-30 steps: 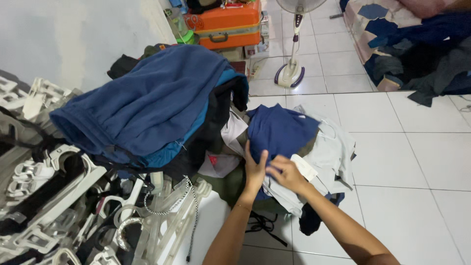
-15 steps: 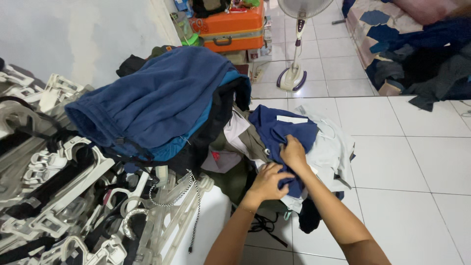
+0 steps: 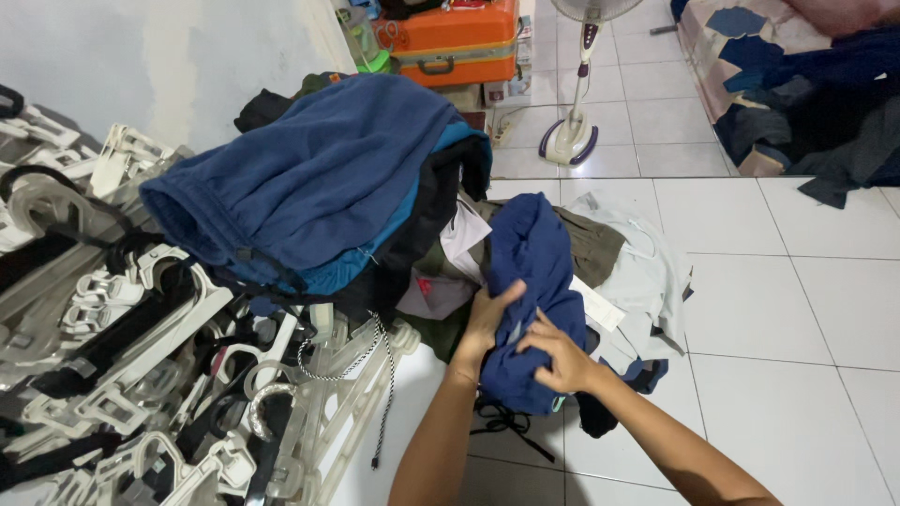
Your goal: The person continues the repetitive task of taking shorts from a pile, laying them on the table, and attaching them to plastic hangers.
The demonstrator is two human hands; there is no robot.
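Both my hands grip a dark blue garment (image 3: pixel 531 272), now bunched into a long narrow fold. My left hand (image 3: pixel 487 322) clasps its left edge and my right hand (image 3: pixel 555 354) presses on its lower part. The garment lies on a heap of clothes (image 3: pixel 637 272) on the white tiled floor, among them a pale grey piece and an olive one. A thin black cord (image 3: pixel 506 424) trails below the garment.
A big pile of blue and dark clothes (image 3: pixel 309 187) sits to the left, over a heap of white plastic hangers (image 3: pixel 122 375). An orange suitcase (image 3: pixel 455 37) and a standing fan (image 3: pixel 574 131) are behind. A bed with dark clothes (image 3: pixel 806 84) is at top right.
The blue garment lay spread flat a second ago; my hands have folded and gathered it into a narrow bundle. The view has shifted slightly.
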